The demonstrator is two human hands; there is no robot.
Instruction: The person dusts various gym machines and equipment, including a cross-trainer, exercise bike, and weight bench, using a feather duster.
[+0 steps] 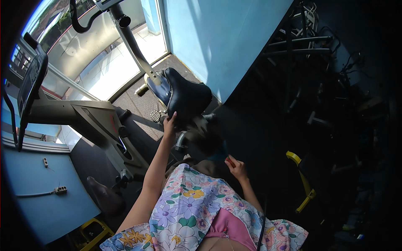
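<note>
My left hand [169, 124] is at the near edge of a dark exercise bike saddle [189, 94]. One finger points up along the saddle's side, and the others are partly hidden against it. In my right hand [237, 167], low in front of my body, the fingers are closed round the handle end of a feather duster [205, 140]. Its brownish-grey head is smeared by motion and lies just below the saddle. A bluish part shows between that head and my fingers.
A second exercise bike [96, 121] stands at the left, its saddle [104, 194] low beside me. Ahead are a window and a light blue wall [217, 37]. Yellow frame parts [305, 184] stand at the right, and dim gym equipment [301, 46] fills the back right.
</note>
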